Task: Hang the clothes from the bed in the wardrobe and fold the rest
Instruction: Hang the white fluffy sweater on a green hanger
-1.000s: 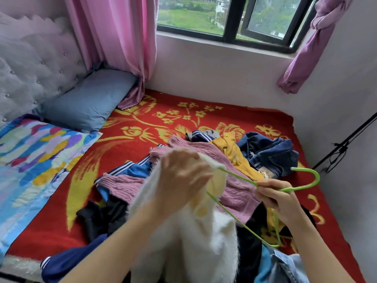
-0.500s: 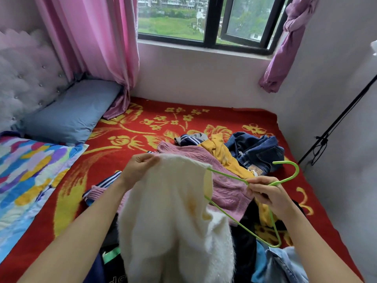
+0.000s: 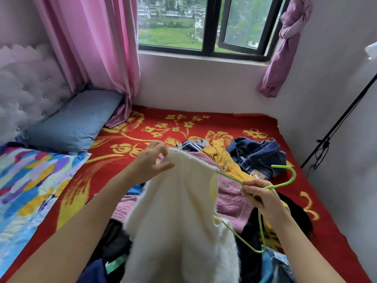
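Observation:
A fluffy white sweater (image 3: 179, 217) hangs in front of me with a green plastic hanger (image 3: 285, 180) partly inside it. My left hand (image 3: 153, 160) pinches the sweater's upper left shoulder over the hanger's hidden end. My right hand (image 3: 259, 195) grips the hanger at its neck, below the hook. The hanger's lower right arm sticks out bare of the sweater. Under them on the red flowered bed (image 3: 126, 160) lies a heap of clothes: a pink knit (image 3: 230, 195), a yellow garment (image 3: 220, 156), blue jeans (image 3: 259, 154) and dark items.
A blue-grey pillow (image 3: 71, 123) and a colourful quilt (image 3: 28, 186) lie at the left by the padded headboard. Pink curtain (image 3: 98, 48) and window are ahead. A black stand (image 3: 334, 127) leans by the right wall.
My left hand moved up and left along the sweater's shoulder, spreading it over the hanger. The view tilted up a little. My right hand kept its grip on the hanger.

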The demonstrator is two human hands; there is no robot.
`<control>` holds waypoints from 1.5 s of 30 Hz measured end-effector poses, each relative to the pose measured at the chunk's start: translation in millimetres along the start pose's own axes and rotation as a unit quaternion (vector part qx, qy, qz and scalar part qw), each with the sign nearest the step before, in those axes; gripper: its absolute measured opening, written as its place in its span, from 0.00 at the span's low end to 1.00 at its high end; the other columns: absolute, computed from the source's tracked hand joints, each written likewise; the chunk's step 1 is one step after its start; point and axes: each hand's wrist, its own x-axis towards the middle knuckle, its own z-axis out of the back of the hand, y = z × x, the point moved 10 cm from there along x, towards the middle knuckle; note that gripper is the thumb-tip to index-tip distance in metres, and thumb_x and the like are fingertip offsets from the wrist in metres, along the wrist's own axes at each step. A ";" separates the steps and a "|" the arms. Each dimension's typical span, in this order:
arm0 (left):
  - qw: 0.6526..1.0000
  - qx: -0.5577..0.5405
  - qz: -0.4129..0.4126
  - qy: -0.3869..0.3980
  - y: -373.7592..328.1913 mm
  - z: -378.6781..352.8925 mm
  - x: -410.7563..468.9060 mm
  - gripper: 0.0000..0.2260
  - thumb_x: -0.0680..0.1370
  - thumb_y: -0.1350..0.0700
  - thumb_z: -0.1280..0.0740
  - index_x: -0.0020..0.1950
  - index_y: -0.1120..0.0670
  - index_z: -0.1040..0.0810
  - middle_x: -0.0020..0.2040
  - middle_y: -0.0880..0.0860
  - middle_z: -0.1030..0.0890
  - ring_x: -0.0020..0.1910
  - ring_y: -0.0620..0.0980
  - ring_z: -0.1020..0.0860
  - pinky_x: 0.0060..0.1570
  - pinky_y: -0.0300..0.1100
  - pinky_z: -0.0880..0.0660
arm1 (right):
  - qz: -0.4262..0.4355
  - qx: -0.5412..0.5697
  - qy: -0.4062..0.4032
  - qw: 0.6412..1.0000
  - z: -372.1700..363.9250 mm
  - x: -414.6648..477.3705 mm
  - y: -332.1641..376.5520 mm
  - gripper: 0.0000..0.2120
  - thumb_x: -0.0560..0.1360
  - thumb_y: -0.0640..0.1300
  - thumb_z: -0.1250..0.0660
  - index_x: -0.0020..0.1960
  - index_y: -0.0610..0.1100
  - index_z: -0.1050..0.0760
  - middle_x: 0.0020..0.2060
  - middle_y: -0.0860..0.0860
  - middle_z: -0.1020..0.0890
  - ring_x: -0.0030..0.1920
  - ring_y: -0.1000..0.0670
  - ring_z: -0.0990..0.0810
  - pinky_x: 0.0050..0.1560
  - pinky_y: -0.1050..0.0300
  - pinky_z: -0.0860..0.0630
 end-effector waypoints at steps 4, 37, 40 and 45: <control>0.993 -0.068 0.068 -0.063 21.7 3.6 -4.7 0.17 0.74 0.55 0.29 0.53 0.53 0.37 0.42 0.50 0.26 0.38 0.49 0.27 0.38 0.32 0.32 | 0.006 0.013 0.009 1.000 -10.2 6.4 4.7 0.12 0.66 0.29 0.38 0.33 0.39 0.18 0.23 0.42 0.24 0.13 0.57 0.40 0.19 0.73 0.44; 0.990 -0.102 0.059 -0.072 -6.2 37.6 -9.9 0.07 0.71 0.64 0.28 0.35 0.54 0.19 0.25 0.39 0.25 0.27 0.35 0.31 0.30 0.29 0.34 | 0.049 -0.134 0.077 0.987 -4.7 -4.5 63.1 0.19 0.70 0.23 0.40 0.34 0.40 0.18 0.24 0.43 0.23 0.17 0.56 0.41 0.20 0.72 0.44; 0.992 -0.096 0.075 -0.012 -10.5 19.4 -9.4 0.06 0.70 0.65 0.27 0.33 0.59 0.19 0.27 0.42 0.26 0.26 0.37 0.32 0.28 0.28 0.35 | 0.059 -0.141 0.075 0.985 -5.0 -3.6 69.0 0.19 0.69 0.22 0.39 0.33 0.41 0.17 0.24 0.44 0.22 0.17 0.57 0.40 0.19 0.71 0.44; 0.998 -0.048 0.020 0.023 -43.6 -3.5 -6.5 0.09 0.70 0.58 0.26 0.38 0.65 0.18 0.31 0.56 0.25 0.29 0.43 0.33 0.32 0.40 0.34 | 0.086 -0.103 0.083 0.988 -37.9 -6.9 58.9 0.19 0.68 0.22 0.38 0.33 0.42 0.17 0.24 0.45 0.21 0.17 0.56 0.39 0.20 0.71 0.43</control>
